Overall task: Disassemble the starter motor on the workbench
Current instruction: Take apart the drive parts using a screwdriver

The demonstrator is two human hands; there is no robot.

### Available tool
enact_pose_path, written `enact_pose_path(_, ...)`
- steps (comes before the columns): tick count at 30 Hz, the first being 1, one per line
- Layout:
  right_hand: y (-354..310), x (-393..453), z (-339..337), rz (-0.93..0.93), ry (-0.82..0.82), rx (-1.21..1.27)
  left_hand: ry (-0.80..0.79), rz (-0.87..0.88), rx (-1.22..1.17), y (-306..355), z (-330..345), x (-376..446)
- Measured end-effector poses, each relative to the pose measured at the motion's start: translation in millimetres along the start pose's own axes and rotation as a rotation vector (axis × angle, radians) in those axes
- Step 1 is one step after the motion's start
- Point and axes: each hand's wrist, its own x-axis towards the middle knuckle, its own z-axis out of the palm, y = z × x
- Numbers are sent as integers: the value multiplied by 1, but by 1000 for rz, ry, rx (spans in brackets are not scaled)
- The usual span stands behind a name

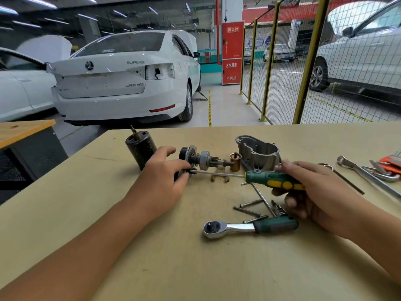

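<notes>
The starter motor lies in pieces on the tan workbench (pixel 152 257). My left hand (pixel 165 179) grips the black end of the drive assembly (pixel 201 158), whose shaft and pinion gear point right. My right hand (pixel 312 187) holds a green and yellow screwdriver (pixel 275 180); its shaft runs left, with the tip at the black part under my left fingers. A black cylindrical motor housing (pixel 141 148) stands behind my left hand. The grey aluminium nose housing (pixel 258 152), a copper-coloured plunger (pixel 235 161) and a fork lever (pixel 219 177) lie behind the screwdriver.
A ratchet wrench (pixel 249 228) with a green handle lies near the front, with several long bolts (pixel 249 206) behind it. Hex keys in an orange holder (pixel 388 168) and a spanner (pixel 366 177) sit at the right. White cars and a yellow mesh fence (pixel 303 72) stand beyond the bench.
</notes>
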Motion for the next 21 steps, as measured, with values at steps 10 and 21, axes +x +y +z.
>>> enact_pose_path(10,0,1,3,7,2,106,-21,18,14,0,-1,0)
enact_pose_path(21,-1,0,1,6,-41,106,-22,27,13,-3,1,1)
